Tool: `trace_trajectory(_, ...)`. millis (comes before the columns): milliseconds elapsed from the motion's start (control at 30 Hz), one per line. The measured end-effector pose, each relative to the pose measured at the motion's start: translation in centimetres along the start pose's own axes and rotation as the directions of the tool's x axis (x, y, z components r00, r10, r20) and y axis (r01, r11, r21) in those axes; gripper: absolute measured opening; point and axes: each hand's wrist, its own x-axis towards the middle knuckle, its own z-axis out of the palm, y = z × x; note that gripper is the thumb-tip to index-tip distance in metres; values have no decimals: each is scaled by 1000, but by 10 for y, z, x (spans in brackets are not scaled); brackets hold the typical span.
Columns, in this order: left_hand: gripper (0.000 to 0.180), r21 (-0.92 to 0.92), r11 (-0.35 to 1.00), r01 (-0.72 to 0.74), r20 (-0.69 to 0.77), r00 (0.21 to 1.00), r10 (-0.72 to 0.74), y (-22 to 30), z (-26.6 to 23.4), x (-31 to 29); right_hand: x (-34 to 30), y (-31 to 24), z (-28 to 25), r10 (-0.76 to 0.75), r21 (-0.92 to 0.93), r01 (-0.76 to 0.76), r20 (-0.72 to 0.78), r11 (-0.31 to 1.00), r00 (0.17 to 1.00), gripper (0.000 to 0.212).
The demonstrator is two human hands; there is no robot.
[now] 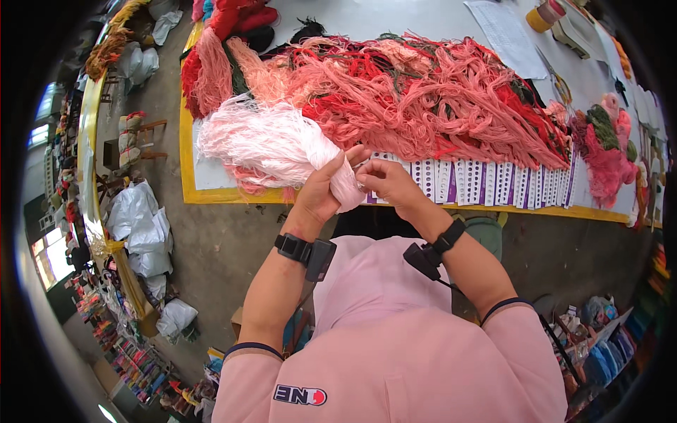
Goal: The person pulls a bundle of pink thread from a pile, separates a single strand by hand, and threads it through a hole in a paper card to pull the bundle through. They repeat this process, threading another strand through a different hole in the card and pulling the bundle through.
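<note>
A thick hank of pale pink yarn point(264, 137) lies over the near left part of the table, its loose end fanned out to the left. My left hand point(321, 192) is wrapped round the hank's right end, where it bends down past the table's edge. Close beside it, my right hand point(392, 182) has thumb and fingers pinched at the side of the hank; what lies between the fingertips is too small to make out. Behind both hands spreads a large tangled heap of coral, red and dark green yarn point(423, 99).
White cards with punched holes point(486, 185) line the table's yellow front edge point(233, 196). Farther right are scissors point(562, 88), a paper sheet point(506, 39) and a pink and green yarn bundle point(608, 144). White bags point(141, 222) stand on the floor at left.
</note>
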Motion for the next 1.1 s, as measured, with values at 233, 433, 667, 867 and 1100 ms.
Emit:
trace_trajectory(233, 54, -28, 998, 54, 39, 998, -53, 20, 13, -17, -12, -33, 14, -69, -31, 67, -49, 997, 996, 15)
trace_trajectory(433, 50, 37, 998, 59, 35, 998, -60, 37, 21, -29, -16, -51, 33, -95, -74, 86, -136, 994, 986, 13)
trace_trajectory(667, 51, 27, 999, 39, 130, 991, -42, 58, 15, -38, -13, -53, 59, -108, 123, 127, -153, 984, 982, 9)
trace_trajectory(867, 45, 116, 989, -96, 76, 993, 87, 73, 18, -52, -14, -56, 73, -249, 50, 256, -123, 965, 961, 8)
trace_trajectory(1100, 52, 159, 979, -125, 121, 987, 106, 83, 23, -55, -9, -61, 83, -235, 56, 254, -231, 966, 944, 11)
